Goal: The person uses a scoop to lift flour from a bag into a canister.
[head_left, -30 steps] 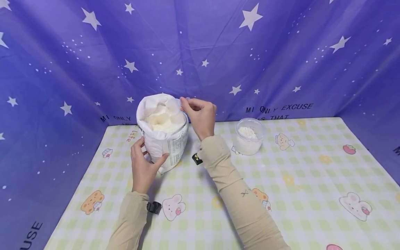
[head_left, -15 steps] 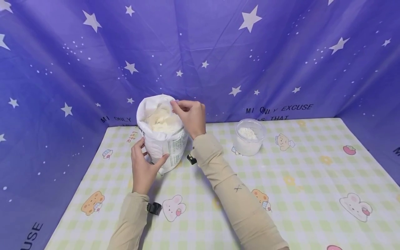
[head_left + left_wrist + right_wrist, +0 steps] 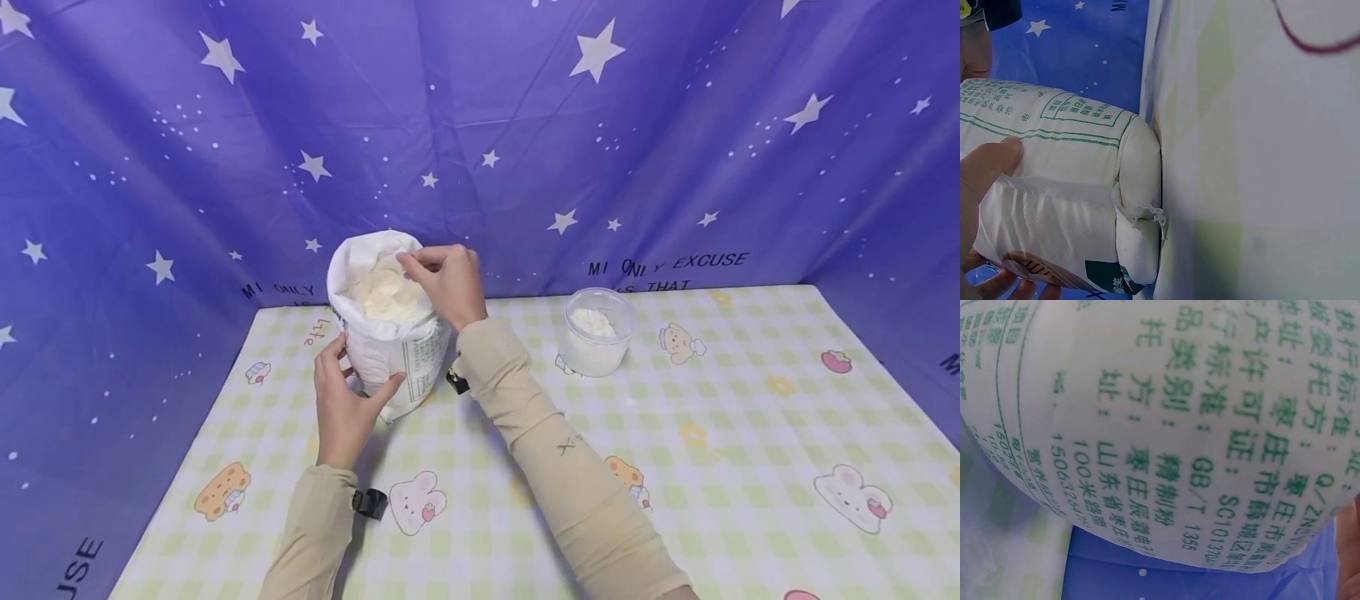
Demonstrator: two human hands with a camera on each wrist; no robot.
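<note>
Nearest, a beige left sleeve (image 3: 311,525) with a black device (image 3: 370,503) at the wrist leads to the left hand (image 3: 347,412). Its thumb and fingers are set wide apart and clamped round the lower left of a white bag (image 3: 378,358), thumb across the front, fingertips behind the side, as the left wrist view shows. The bag stands mouth up on the left part of the counter (image 3: 712,533), full of pale powder (image 3: 386,296); green print covers its right side.

Beyond, the right hand (image 3: 450,283) hangs over the right edge of the bag's mouth. Its thumb and index fingertip are close together; whether they pinch something cannot be told. This hand hides part of the rim, and the right sleeve (image 3: 570,467) crosses the counter, covering part of a printed bear.

To the right, well apart from the bag, a clear round tub (image 3: 596,354) holds white powder. A blue curtain (image 3: 487,100) with stars hangs behind everything.

Compared with a second ago, the right hand sits further left, over the opening, and the round hollow in the bag's powder no longer shows. The left hand's grip looks unchanged.
</note>
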